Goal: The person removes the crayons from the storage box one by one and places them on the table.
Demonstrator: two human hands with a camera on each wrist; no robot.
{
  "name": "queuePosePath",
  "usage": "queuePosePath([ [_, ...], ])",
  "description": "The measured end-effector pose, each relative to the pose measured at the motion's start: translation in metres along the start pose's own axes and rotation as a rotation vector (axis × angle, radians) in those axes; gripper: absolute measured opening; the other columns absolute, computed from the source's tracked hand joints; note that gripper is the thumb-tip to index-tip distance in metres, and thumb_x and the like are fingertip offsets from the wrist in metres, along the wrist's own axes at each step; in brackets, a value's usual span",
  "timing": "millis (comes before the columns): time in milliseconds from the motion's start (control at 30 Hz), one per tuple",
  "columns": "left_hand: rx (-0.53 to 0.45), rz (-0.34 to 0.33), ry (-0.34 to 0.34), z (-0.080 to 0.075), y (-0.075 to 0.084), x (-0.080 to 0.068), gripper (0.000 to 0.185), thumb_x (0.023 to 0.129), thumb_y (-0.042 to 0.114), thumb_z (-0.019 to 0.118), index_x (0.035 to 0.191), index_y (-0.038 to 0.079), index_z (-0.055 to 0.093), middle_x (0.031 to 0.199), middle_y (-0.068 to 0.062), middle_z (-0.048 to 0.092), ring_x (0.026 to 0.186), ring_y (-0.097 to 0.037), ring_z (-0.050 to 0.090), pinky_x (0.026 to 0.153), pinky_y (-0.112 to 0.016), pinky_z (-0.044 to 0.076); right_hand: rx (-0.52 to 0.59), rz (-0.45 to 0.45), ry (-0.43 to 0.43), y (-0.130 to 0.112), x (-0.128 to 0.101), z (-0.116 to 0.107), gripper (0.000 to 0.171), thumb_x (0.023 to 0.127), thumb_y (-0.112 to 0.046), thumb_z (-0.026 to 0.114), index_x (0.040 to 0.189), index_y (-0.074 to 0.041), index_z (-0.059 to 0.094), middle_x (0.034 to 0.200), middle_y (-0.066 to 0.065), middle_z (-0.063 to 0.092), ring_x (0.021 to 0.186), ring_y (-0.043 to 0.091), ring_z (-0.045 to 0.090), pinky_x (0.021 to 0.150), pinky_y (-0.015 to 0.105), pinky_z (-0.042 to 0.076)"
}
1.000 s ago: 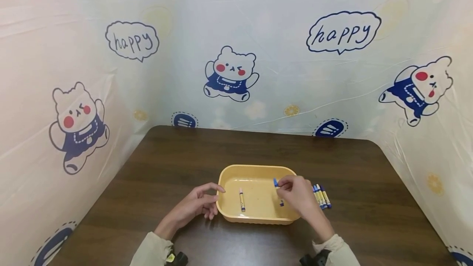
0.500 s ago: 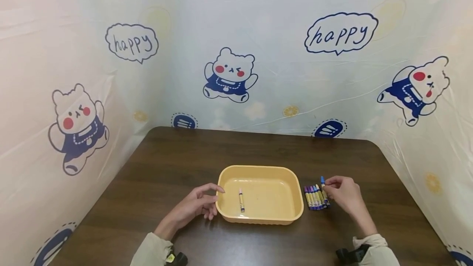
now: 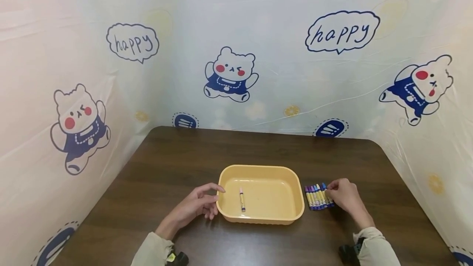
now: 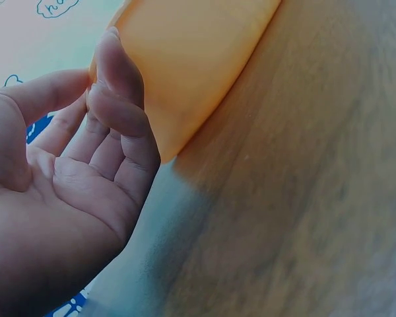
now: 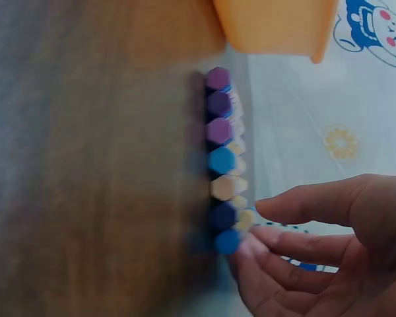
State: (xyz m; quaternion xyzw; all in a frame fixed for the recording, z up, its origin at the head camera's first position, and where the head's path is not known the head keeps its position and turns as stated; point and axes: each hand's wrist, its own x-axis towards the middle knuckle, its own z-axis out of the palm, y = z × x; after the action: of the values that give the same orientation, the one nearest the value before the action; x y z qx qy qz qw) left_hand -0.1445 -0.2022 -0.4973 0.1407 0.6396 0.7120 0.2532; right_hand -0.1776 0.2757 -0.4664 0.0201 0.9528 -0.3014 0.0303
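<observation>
A yellow plastic tray (image 3: 271,196) sits mid-table, with one pink-tipped crayon (image 3: 242,201) lying in its left half. My left hand (image 3: 196,203) holds the tray's left rim between thumb and index finger. To the right of the tray, several crayons (image 3: 313,198) lie side by side in a row, with purple, blue, peach and navy ends in the right wrist view. At the row's right end, my right hand (image 3: 344,195) pinches a blue crayon (image 5: 228,242) against its neighbours. The fingers hide part of that crayon.
The dark brown wooden table (image 3: 192,151) reaches back to a printed curtain (image 3: 281,77) with cartoon bears, which also stands along both sides. Straps with black devices (image 3: 349,253) sit at both wrists.
From above the tray's right side, my right hand has moved right to the row with the blue crayon, then lowered it to the row's end. My left hand stays at the rim.
</observation>
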Motion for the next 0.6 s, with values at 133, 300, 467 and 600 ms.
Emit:
queuePosePath([
  [133, 0.007, 0.007, 0.003, 0.0, 0.001, 0.001, 0.036, 0.103, 0.013, 0.052, 0.135, -0.003, 0.048, 0.078, -0.007, 0.068, 0.063, -0.017, 0.064, 0.056, -0.026, 0.05, -0.051, -0.005, 0.008, -0.013, -0.003, -0.007, 0.017, 0.088, -0.01, 0.068, 0.093, 0.006, 0.072, 0.087, 0.017, 0.07, 0.072, 0.024, 0.061, 0.063, 0.042, 0.053],
  [300, 0.009, 0.011, -0.006, 0.002, 0.003, 0.002, 0.036, 0.103, 0.011, 0.051, 0.135, -0.006, 0.046, 0.077, -0.008, 0.068, 0.063, -0.017, 0.064, 0.055, -0.026, 0.05, -0.041, -0.101, 0.092, -0.052, -0.02, -0.007, 0.018, 0.088, -0.011, 0.068, 0.097, 0.005, 0.071, 0.085, 0.014, 0.07, 0.073, 0.023, 0.062, 0.064, 0.042, 0.054],
  [467, 0.007, 0.024, -0.011, 0.001, 0.003, 0.002, 0.038, 0.103, 0.01, 0.051, 0.135, -0.009, 0.043, 0.076, -0.008, 0.068, 0.062, -0.017, 0.064, 0.055, -0.026, 0.05, 0.027, -0.325, 0.186, -0.115, -0.032, 0.018, 0.006, 0.083, -0.005, 0.072, 0.088, -0.003, 0.074, 0.076, 0.002, 0.068, 0.069, 0.014, 0.061, 0.064, 0.033, 0.052],
  [600, 0.008, 0.022, -0.009, 0.001, 0.001, 0.001, 0.038, 0.103, 0.011, 0.051, 0.135, -0.008, 0.043, 0.077, -0.008, 0.068, 0.062, -0.017, 0.064, 0.055, -0.026, 0.05, 0.052, -0.446, 0.107, -0.157, -0.032, 0.053, 0.004, 0.079, -0.001, 0.074, 0.082, -0.004, 0.073, 0.072, -0.001, 0.066, 0.066, 0.009, 0.057, 0.062, 0.027, 0.051],
])
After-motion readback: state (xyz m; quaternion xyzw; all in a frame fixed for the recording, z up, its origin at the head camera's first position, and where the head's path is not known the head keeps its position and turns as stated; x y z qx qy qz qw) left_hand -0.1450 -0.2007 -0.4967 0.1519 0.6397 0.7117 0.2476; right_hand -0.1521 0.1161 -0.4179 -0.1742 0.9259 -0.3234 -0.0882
